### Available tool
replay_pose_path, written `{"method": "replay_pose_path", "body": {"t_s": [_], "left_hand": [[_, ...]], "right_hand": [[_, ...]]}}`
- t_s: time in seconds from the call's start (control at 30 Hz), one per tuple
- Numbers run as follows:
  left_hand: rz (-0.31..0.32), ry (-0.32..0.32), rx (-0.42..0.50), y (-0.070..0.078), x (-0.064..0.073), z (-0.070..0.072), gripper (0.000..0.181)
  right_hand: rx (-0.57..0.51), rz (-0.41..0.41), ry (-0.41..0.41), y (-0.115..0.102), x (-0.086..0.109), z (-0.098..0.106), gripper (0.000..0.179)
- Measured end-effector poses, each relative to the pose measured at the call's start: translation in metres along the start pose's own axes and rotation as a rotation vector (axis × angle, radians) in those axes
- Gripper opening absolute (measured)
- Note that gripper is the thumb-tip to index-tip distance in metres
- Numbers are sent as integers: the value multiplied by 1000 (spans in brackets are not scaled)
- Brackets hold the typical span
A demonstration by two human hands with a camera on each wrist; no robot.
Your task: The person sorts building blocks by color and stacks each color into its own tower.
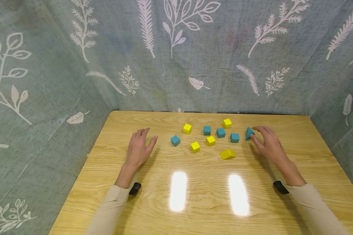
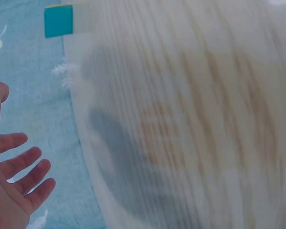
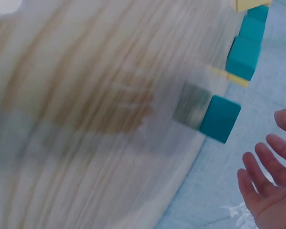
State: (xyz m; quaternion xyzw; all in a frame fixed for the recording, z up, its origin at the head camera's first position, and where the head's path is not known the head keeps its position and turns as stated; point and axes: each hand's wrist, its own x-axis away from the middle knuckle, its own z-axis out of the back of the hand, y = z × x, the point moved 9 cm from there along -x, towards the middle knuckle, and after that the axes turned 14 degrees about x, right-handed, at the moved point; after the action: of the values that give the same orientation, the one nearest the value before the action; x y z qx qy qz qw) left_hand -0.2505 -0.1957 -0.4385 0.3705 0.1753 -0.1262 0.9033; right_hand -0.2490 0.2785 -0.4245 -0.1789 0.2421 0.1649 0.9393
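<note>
Near the right end of a loose group of blocks, a blue triangular block (image 1: 248, 133) stands on the wooden table. My right hand (image 1: 269, 143) is beside it with thumb and fingers spread. In the right wrist view, a gap shows between the right hand (image 3: 271, 181) and the blue block (image 3: 220, 119). My left hand (image 1: 139, 148) hovers over the left part of the table, holding nothing, its fingers loosely bent. The closest block to it is a blue cube (image 1: 175, 140). In the left wrist view, the left hand (image 2: 19, 176) has its fingers spread.
Between the hands lie blue cubes (image 1: 221, 133), yellow cubes (image 1: 210, 140) and a yellow triangular block (image 1: 227, 154). The wooden table (image 1: 206, 186) reflects two bright lights. Patterned cloth (image 1: 164, 81) hangs behind it and along both sides.
</note>
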Motion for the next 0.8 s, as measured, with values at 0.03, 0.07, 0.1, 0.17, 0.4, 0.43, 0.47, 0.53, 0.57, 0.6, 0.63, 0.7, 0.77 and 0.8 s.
{"method": "replay_pose_path", "body": {"t_s": [0.03,0.07,0.1,0.17,0.4,0.43,0.47,0.53,0.57,0.6,0.63,0.7,0.77,0.8], "left_hand": [[3,-2,14,2,0,-1,56],[2,-2,21,5,0,-2,56],[2,-3,28,7,0,-4,56],[-1,-4,41,11,-1,-6,56],[-27,13,83,26,-1,-16,49],[-29,15,89,28,-1,-18,48],[-34,19,93,31,-1,-20,47],[-42,25,105,35,-1,-23,46],[-46,27,111,38,-1,-24,46],[-48,28,115,40,-1,-26,45],[-51,29,121,42,-2,-27,44],[-52,28,133,47,-2,-31,43],[-49,21,145,51,-3,-35,42],[-48,17,151,53,-3,-37,42]], "right_hand": [[-8,1,0,-2,0,-1,32],[-16,1,1,-4,-1,-1,31],[-22,1,1,-6,-2,-2,31],[-38,0,-2,-11,-3,-3,29],[-89,-24,-30,-22,-8,-13,29],[-97,-23,-31,-23,-9,-14,29],[-105,-20,-32,-26,-10,-15,29],[-117,-15,-33,-30,-12,-17,29],[-125,-13,-35,-31,-13,-18,29],[-136,-12,-36,-33,-14,-19,29],[-144,-10,-38,-35,-15,-20,29],[-159,-10,-43,-38,-17,-22,29],[-176,-8,-50,-41,-18,-25,30],[-185,-7,-53,-43,-19,-26,30]]}}
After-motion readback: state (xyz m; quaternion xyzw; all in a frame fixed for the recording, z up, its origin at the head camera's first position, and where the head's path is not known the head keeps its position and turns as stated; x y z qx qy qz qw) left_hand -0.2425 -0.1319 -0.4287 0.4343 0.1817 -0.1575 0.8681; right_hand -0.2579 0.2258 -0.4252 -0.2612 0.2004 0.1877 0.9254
